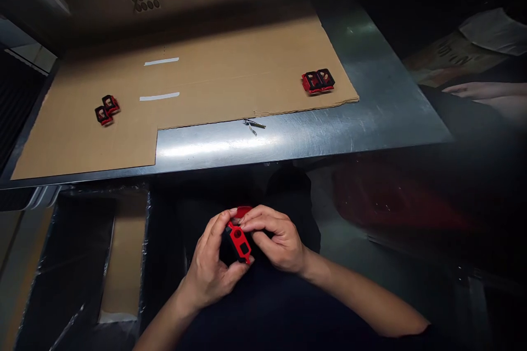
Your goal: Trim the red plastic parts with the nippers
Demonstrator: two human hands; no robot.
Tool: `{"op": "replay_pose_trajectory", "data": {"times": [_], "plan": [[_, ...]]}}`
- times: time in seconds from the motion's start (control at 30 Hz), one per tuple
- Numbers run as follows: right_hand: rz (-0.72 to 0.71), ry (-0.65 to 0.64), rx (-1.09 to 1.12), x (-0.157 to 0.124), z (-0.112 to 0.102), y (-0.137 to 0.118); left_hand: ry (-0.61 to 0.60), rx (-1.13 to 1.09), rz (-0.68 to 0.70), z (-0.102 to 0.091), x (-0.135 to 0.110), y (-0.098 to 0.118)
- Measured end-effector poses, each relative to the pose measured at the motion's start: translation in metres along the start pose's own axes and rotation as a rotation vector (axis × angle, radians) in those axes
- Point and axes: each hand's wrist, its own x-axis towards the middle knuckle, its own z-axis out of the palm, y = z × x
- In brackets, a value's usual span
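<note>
Below the table's front edge, over my lap, both hands hold one small red and black plastic part [239, 241]. My left hand [212, 266] wraps round its left side with the thumb along the bottom. My right hand [274, 238] pinches its top right with fingertips pressed together. Two matching red and black parts [107, 109] lie on the cardboard sheet [197, 88] at the left, and another pair [318, 81] lies at the right.
A small metal clip [254, 125] lies on the steel table [382, 104] by the cardboard's edge. A dark bin lined with plastic, cardboard inside [121, 263], stands at lower left. Another person's hand [481, 90] rests at the far right.
</note>
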Motion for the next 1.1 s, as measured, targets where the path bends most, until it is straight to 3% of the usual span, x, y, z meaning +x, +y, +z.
{"op": "replay_pose_trajectory", "data": {"times": [0.4,0.7,0.87,1.1], "plan": [[0.147,-0.165,0.107,0.001,-0.007,-0.014,0.050,0.108,0.119,0.006,-0.001,-0.005],[0.041,-0.110,-0.032,0.003,-0.002,-0.011,0.108,0.199,0.291,0.010,-0.001,-0.014],[0.001,-0.100,0.008,0.004,-0.001,-0.009,0.143,0.239,0.330,0.009,0.002,-0.010],[0.108,-0.131,0.142,0.003,-0.006,-0.007,0.124,0.185,0.329,0.009,0.001,-0.010]]}}
